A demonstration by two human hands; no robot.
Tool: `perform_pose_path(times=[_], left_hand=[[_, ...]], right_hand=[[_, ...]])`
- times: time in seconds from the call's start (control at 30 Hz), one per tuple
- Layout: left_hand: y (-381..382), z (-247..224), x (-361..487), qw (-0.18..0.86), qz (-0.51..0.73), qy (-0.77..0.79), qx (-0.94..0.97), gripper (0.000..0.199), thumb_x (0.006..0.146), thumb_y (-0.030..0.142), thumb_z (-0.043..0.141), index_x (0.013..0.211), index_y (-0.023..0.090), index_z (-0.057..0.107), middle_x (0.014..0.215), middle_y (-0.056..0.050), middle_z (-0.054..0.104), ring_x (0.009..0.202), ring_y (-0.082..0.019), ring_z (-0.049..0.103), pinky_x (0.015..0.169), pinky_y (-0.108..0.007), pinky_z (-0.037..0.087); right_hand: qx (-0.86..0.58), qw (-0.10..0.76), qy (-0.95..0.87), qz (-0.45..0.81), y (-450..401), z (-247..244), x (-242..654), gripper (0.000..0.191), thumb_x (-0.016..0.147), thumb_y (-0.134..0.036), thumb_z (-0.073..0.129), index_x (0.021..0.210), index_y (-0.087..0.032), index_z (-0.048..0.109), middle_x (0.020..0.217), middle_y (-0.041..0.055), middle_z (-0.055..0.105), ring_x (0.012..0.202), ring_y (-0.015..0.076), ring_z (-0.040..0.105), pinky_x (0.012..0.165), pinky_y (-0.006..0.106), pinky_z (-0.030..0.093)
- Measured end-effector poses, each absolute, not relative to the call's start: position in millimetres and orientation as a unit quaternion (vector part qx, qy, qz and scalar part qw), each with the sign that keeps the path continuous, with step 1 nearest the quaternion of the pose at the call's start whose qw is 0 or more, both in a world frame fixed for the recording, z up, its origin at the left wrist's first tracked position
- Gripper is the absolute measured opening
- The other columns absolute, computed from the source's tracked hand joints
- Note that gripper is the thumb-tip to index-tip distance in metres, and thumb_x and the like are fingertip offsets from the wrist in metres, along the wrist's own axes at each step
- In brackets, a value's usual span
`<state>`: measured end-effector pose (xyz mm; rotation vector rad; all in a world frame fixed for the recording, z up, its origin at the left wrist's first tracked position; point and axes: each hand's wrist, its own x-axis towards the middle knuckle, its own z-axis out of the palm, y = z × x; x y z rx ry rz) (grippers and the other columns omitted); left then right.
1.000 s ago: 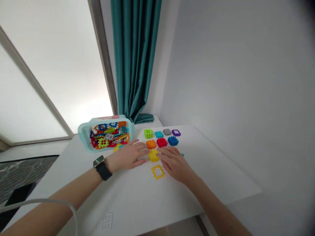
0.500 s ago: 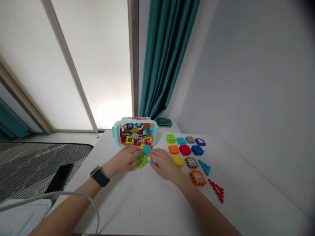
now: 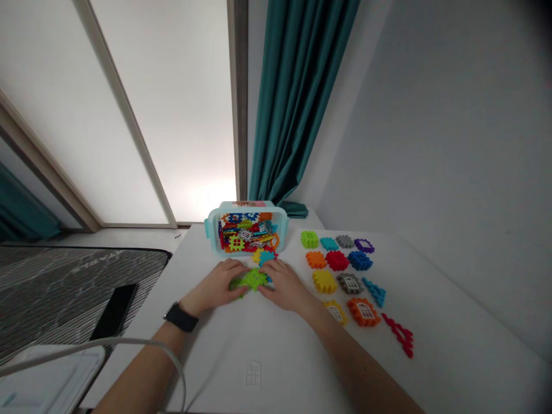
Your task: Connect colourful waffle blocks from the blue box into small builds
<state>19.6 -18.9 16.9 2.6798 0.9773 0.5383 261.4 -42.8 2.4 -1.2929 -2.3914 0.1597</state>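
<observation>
Lime-green notched building blocks [image 3: 255, 279] lie on the white table between my hands. My left hand [image 3: 219, 286] curves round their left side, thumb at the near edge and fingers at the far edge. On the right, my right hand [image 3: 284, 286] closes over the other side, its thumb touching the green piece. A bit of blue shows by its fingers. Just beyond the hands lie a light-blue block [image 3: 267, 258] and a yellow block [image 3: 257, 255]. What is under my right palm is hidden.
A pale-teal tub [image 3: 208, 229] of mixed blocks stands behind the hands. Sorted stacks sit to the right, including a red stack [image 3: 337, 260] and an orange window stack [image 3: 363, 311]. A clear window piece [image 3: 253, 374] lies nearer me. A white cable [image 3: 146, 342] crosses the left forearm.
The view has shifted slightly, so things sit further right. My right hand has closed in on the green blocks, and the greyish piece by its fingers is hidden. A yellow window block now shows beside my right forearm.
</observation>
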Motion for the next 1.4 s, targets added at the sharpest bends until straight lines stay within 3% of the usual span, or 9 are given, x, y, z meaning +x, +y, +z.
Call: perform_pose_path(times=[0.13, 0.47, 0.63, 0.77, 0.97, 1.13, 1.2, 1.3, 1.4], left_hand=[[-19, 21, -1, 0.136, 0.148, 0.350, 0.915, 0.062, 0.076, 0.045, 0.076, 0.131, 0.024, 0.057, 0.118, -0.009, 0.061, 0.110, -0.028, 0.057, 0.101, -0.043, 0.045], [-18, 18, 0, 0.131, 0.141, 0.379, 0.905, 0.037, 0.073, 0.032, 0.075, 0.107, 0.022, 0.063, 0.109, -0.007, 0.064, 0.106, -0.028, 0.059, 0.093, -0.042, 0.049], [-15, 17, 0, 0.133, 0.246, 0.377, 0.883, 0.042, 0.078, 0.025, 0.069, 0.118, 0.019, 0.058, 0.116, -0.011, 0.062, 0.109, -0.026, 0.061, 0.098, -0.042, 0.051], [-20, 19, 9, 0.137, 0.315, 0.363, 0.866, 0.045, 0.081, 0.025, 0.066, 0.126, 0.019, 0.057, 0.121, -0.012, 0.060, 0.113, -0.027, 0.059, 0.102, -0.043, 0.049], [-31, 19, 33, 0.301, 0.366, 0.322, 0.820, 0.025, 0.091, 0.033, 0.059, 0.109, 0.018, 0.067, 0.102, -0.009, 0.065, 0.096, -0.022, 0.063, 0.089, -0.036, 0.051], [-34, 9, 49, 0.436, 0.407, 0.351, 0.722, 0.031, 0.089, 0.046, 0.062, 0.082, 0.016, 0.063, 0.073, 0.000, 0.059, 0.068, -0.014, 0.054, 0.065, -0.026, 0.044], [-36, 8, 56, 0.484, 0.430, 0.353, 0.676, 0.036, 0.087, 0.050, 0.065, 0.078, 0.016, 0.059, 0.068, 0.001, 0.058, 0.065, -0.013, 0.052, 0.063, -0.025, 0.042], [-41, 12, 63, 0.540, 0.447, 0.338, 0.628, 0.039, 0.086, 0.052, 0.066, 0.078, 0.016, 0.057, 0.069, 0.000, 0.062, 0.067, -0.013, 0.055, 0.068, -0.026, 0.043], [-45, 17, 65, 0.563, 0.451, 0.340, 0.604, 0.039, 0.086, 0.052, 0.067, 0.078, 0.015, 0.057, 0.066, 0.001, 0.063, 0.064, -0.012, 0.055, 0.068, -0.025, 0.042]], right_hand=[[-0.480, 0.213, -0.850, 0.046, -50, -2, 256, 0.040, 0.083, -0.038, 0.073, 0.117, -0.022, 0.059, 0.123, 0.0112, 0.062, 0.118, 0.0306, 0.055, 0.097, 0.046, 0.044], [-0.508, 0.217, -0.834, 0.010, -51, -8, 244, 0.024, 0.090, -0.029, 0.062, 0.113, -0.021, 0.058, 0.113, 0.0115, 0.065, 0.109, 0.0315, 0.056, 0.093, 0.046, 0.044], [-0.515, 0.220, -0.829, 0.002, -46, -10, 244, 0.020, 0.089, -0.031, 0.065, 0.105, -0.020, 0.058, 0.105, 0.0115, 0.066, 0.105, 0.0323, 0.057, 0.091, 0.047, 0.045], [-0.493, 0.270, -0.827, -0.008, -48, -12, 244, 0.029, 0.089, -0.025, 0.064, 0.116, -0.020, 0.055, 0.110, 0.0120, 0.063, 0.105, 0.0305, 0.057, 0.089, 0.046, 0.047], [-0.418, 0.360, -0.834, 0.004, -57, -7, 242, 0.013, 0.096, -0.019, 0.052, 0.104, -0.022, 0.060, 0.098, 0.0081, 0.061, 0.095, 0.0249, 0.058, 0.083, 0.039, 0.049], [-0.429, 0.462, -0.766, 0.123, -59, -2, 244, 0.011, 0.097, -0.024, 0.051, 0.089, -0.022, 0.058, 0.083, 0.0034, 0.060, 0.079, 0.0195, 0.058, 0.070, 0.031, 0.048], [-0.445, 0.488, -0.730, 0.176, -59, -1, 244, 0.012, 0.095, -0.027, 0.053, 0.085, -0.021, 0.057, 0.078, 0.0013, 0.058, 0.074, 0.0179, 0.057, 0.067, 0.029, 0.046], [-0.442, 0.533, -0.672, 0.263, -61, -1, 242, 0.009, 0.093, -0.029, 0.055, 0.094, -0.021, 0.059, 0.079, -0.0001, 0.059, 0.074, 0.0163, 0.057, 0.068, 0.028, 0.047], [-0.420, 0.564, -0.622, 0.344, -62, -1, 239, 0.029, 0.092, -0.031, 0.055, 0.120, -0.022, 0.055, 0.077, -0.0026, 0.056, 0.070, 0.0150, 0.056, 0.066, 0.027, 0.047]])
